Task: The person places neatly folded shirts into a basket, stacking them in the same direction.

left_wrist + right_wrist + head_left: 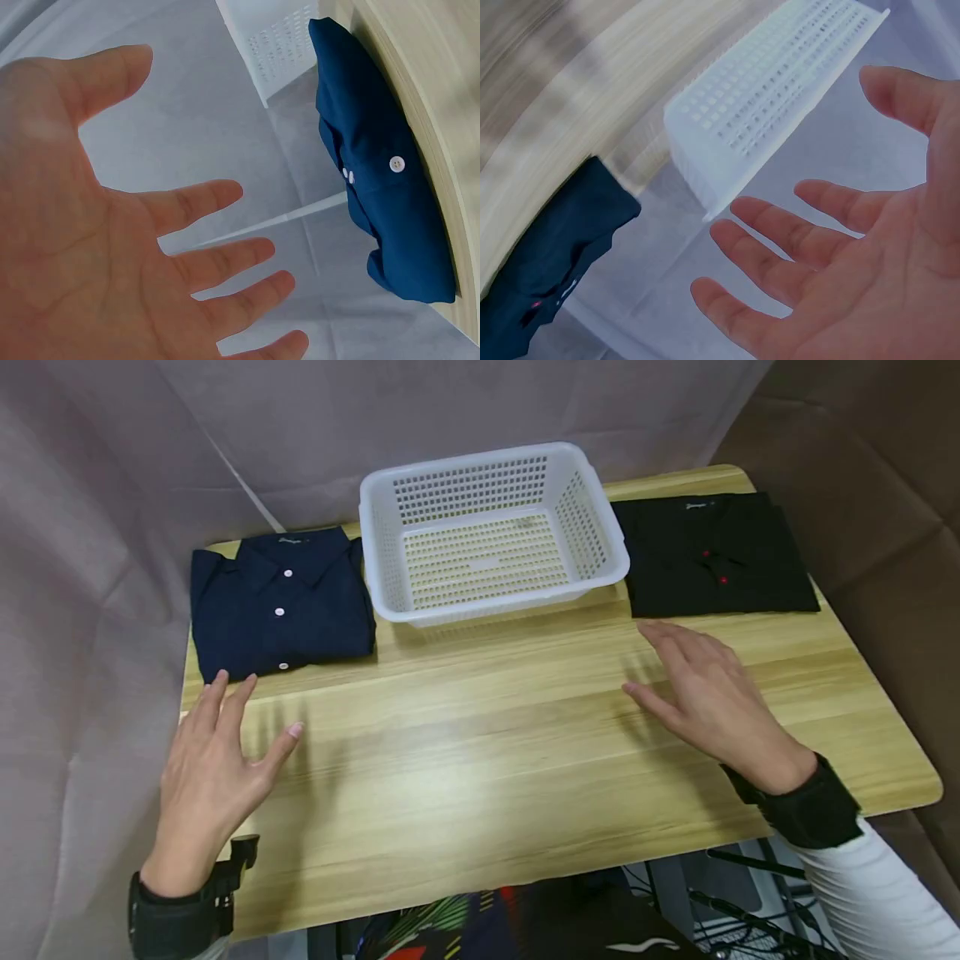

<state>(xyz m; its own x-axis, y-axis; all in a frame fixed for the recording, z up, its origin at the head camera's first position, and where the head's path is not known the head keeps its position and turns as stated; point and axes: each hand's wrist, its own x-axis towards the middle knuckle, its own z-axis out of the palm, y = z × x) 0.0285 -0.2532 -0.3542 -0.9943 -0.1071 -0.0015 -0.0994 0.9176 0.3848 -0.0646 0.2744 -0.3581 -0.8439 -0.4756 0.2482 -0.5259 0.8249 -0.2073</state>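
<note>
My left hand (213, 764) hovers over the table's left side with fingers spread, holding nothing. Just beyond its fingertips lies a folded navy button-up shirt (315, 618), its collar toward the back; white buttons also show on the shirt (375, 127) in the left wrist view. On the right, my right hand (708, 697) is held over the wood, fingers apart and nothing in them. Past it a folded black shirt (667, 585) with red buttons lies flat. Between the two shirts stands a white perforated plastic basket (495, 606), with nothing inside.
The light wooden table (465, 760) has rounded corners. A grey cloth (450, 402) hangs behind and to the left, and a brown padded surface (885, 552) borders the right. Below the front edge, cables (750, 918) and a person's dark printed clothing show.
</note>
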